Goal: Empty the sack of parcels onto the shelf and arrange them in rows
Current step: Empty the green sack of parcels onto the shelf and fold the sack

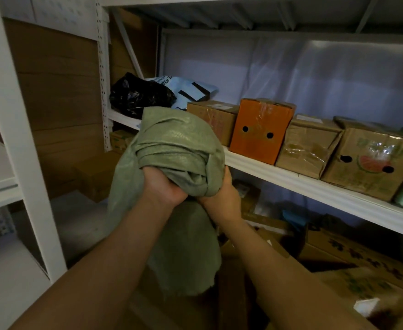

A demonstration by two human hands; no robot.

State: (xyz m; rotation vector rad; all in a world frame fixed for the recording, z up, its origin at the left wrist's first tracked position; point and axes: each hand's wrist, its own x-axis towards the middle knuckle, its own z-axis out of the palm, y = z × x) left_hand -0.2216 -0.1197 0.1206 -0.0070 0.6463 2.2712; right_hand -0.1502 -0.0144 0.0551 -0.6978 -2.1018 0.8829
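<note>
Hands: left hand [163, 186] and right hand [222, 194] both gripping bunched green sack [179, 148], apparently empty.
Risk: hanging sack tail snagging boxes [262, 129] on shelf [291, 179], toppling rows.

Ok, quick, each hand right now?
Left hand: fingers grip the bunched green woven sack.
Right hand: grips the same sack.

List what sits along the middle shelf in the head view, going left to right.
black plastic bag → pale blue mailer → brown taped box → orange box → crumpled brown box → watermelon-print box. The green sack, gripped by both hands, overlaps the shelf's left part.
</note>
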